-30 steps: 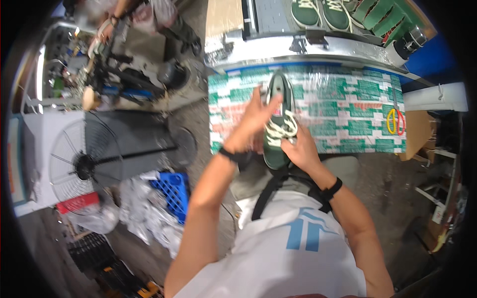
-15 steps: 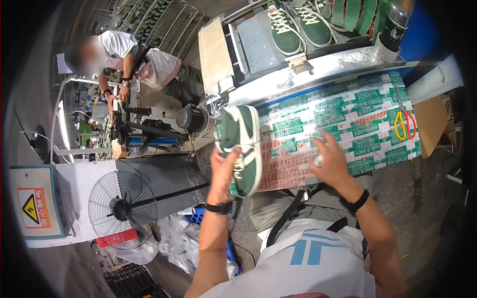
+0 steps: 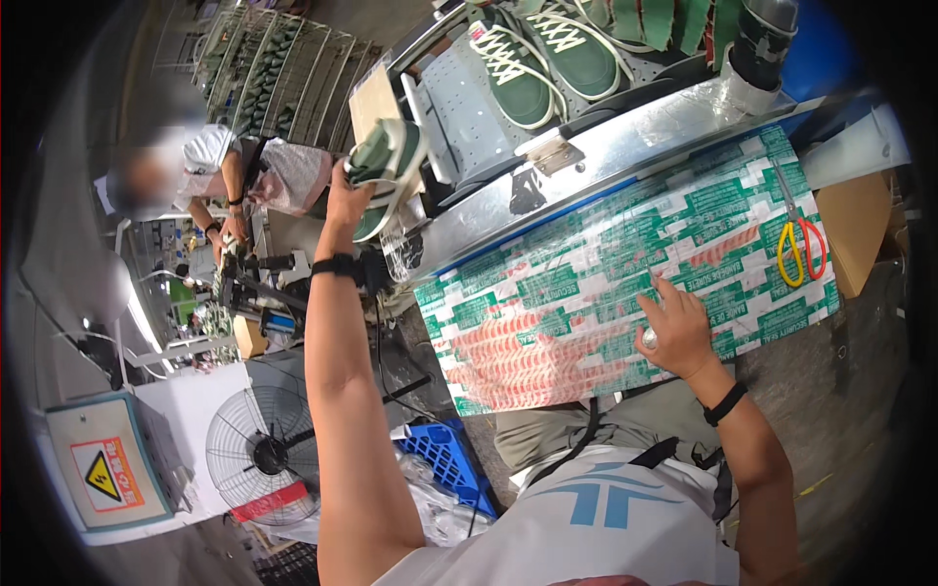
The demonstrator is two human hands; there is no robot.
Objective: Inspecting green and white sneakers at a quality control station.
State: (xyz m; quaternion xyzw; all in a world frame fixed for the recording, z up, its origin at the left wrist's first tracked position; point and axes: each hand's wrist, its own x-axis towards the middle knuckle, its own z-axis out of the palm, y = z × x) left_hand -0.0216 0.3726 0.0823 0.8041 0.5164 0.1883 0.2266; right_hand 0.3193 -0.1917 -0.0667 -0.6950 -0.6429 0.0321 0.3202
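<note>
A workbench (image 3: pixel 547 322) covered in green, red and white printed sheeting is seen from above, with a metal conveyor tray (image 3: pixel 469 107) along its far edge carrying two green lace-up sneakers (image 3: pixel 547 54). A white fan (image 3: pixel 262 451) and a blue crate (image 3: pixel 445 464) stand on the floor to the left, where another person (image 3: pixel 210 186) is bent over a machine. A green sneaker with a pale sole (image 3: pixel 383 166) is held up at the left end of the tray, well apart from the bench top, tilted with the sole turned outward. It is gripped by the left hand (image 3: pixel 344 200), fingers curled closed around its lower part. The right hand (image 3: pixel 676 327) is rested flat on the sheeting, fingers spread and holding nothing; a small pale object beside its thumb cannot be made out. Yellow and red scissors (image 3: pixel 799 246) lie near the bench's right end. The shoe would probably be best set down sole-first on a bare patch of tray, clear of the pair there, the grip kept firm until it is supported.
</note>
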